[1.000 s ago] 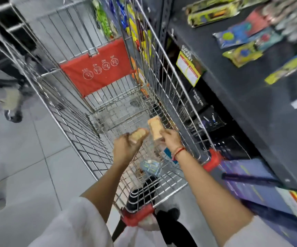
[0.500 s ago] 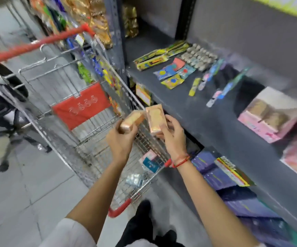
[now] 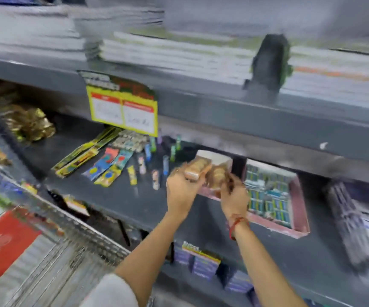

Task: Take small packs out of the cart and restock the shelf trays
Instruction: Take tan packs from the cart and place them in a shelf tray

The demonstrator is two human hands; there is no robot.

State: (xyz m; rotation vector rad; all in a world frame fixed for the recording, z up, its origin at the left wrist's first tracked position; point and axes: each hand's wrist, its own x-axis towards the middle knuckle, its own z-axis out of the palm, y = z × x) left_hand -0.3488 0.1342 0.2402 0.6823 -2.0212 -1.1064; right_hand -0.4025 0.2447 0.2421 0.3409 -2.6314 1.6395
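Wire cart (image 3: pixel 52 247) sits near left. Farther in, the left hand (image 3: pixel 182 191) grips one tan pack (image 3: pixel 195 170) and the right hand (image 3: pixel 234 196) pinches another tan pack (image 3: pixel 217 177), both over the pink tray (image 3: pixel 214 157) on the dark shelf (image 3: pixel 117 196).

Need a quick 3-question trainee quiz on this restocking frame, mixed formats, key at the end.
1. True or false: each hand holds a tan pack, the left hand and the right hand both raised at the middle shelf.
2. Multiple choice: the tray of blue-green packs lies where relative to the hands? A) left B) right C) on the shelf above
3. Fill in: the yellow price tag hangs from the edge of the ____ shelf.

Key: 1 true; 2 B; 3 upper
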